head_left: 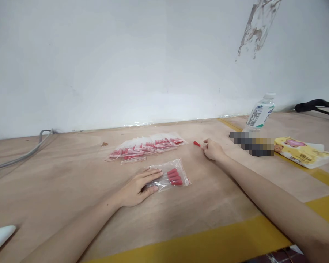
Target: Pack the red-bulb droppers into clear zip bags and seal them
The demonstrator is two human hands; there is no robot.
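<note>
A clear zip bag [184, 177] lies on the table, with several red-bulbed droppers [174, 178] side by side inside it. My left hand [141, 185] rests flat over the bag's left part, fingers stretched out, covering the droppers' thin ends. Farther right, my right hand [212, 149] pinches a single dropper [196, 143] by its pale stem, its red bulb pointing left. Behind the bag, a fanned row of filled zip bags [148, 146] overlaps, red bulbs showing through the plastic.
At the right stand a water bottle [260, 113] and a yellow tissue pack [298, 149], with a blurred-out dark object [252, 144] between. Grey cables [24, 157] run along the left. A white object [0, 237] sits at the lower left. Yellow tape [194, 239] borders the table's front.
</note>
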